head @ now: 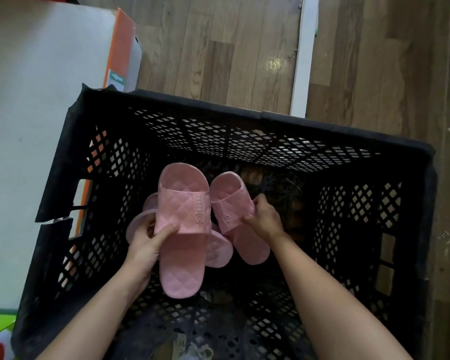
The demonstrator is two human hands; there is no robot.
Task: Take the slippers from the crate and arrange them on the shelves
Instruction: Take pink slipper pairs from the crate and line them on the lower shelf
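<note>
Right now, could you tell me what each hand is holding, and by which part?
The left hand grips the left pink slipper by its strap's outer edge; the right hand grips the right pink slipper the same way.

Crate [244, 118] open above; mesh walls enclose all sides; cardboard box [37, 100] flanks left.

Body in view: 2 arms, 2 hands. The left forearm [99, 310] and the right forearm [327, 297] are both bare over their whole visible length, from frame edge to wrist. Surface smooth, each tapering toward the wrist. The right forearm looks broader at the frame edge. The left hand [144, 241] is bare; its thumbnail [176, 226] is short, rounded and plain. The right hand [265, 216] is bare too, with knuckle ridges showing. Its nails are too small and blurred to judge. Clothing: outside the frame, cannot tell.
</note>
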